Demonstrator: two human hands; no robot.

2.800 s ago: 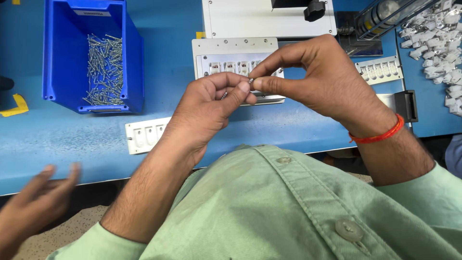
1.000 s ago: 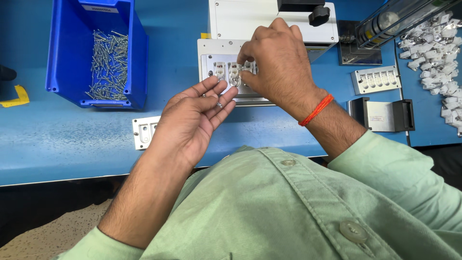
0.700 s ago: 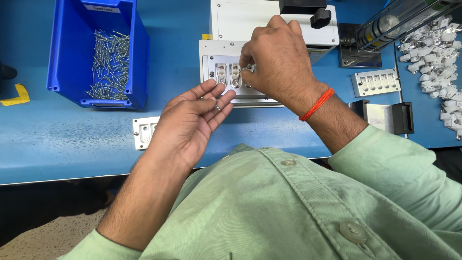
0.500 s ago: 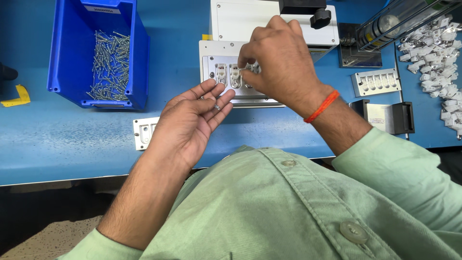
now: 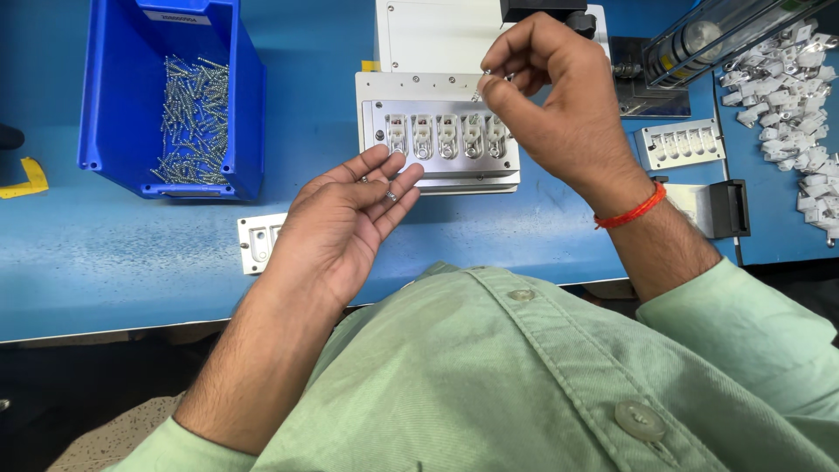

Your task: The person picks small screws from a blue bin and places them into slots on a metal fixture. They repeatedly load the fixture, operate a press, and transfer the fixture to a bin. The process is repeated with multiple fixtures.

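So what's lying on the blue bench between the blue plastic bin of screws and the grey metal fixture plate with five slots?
In the head view, only bare blue bench separates the blue bin and fixture plate.

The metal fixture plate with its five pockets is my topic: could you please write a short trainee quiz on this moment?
1. True or false: the right hand pinches a small screw above the metal fixture plate.
2. Which container holds the loose screws? A. blue bin B. clear tube C. white tray
3. Fill in: the left hand lies palm-up and ____, a few small screws on its fingers.

Key: 1 true; 2 A; 3 open.
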